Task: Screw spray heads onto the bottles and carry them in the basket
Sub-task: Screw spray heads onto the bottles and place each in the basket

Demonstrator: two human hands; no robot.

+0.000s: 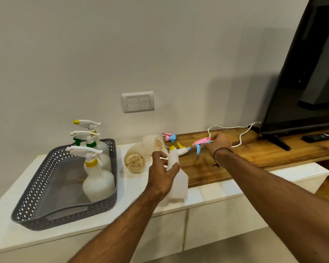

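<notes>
My left hand grips a white headless bottle, tilted, above the white counter. My right hand pinches a pink and blue spray head just over the wooden shelf. A yellow and white spray head lies between the two hands. Another pink and blue spray head lies farther back by the wall. Two headless bottles lie on their sides on the counter. The grey basket at the left holds three white bottles with spray heads on them.
A wooden shelf runs to the right, with a black TV, a remote and a white cable on it. A wall socket plate sits behind the bottles. The white counter ends close to my body.
</notes>
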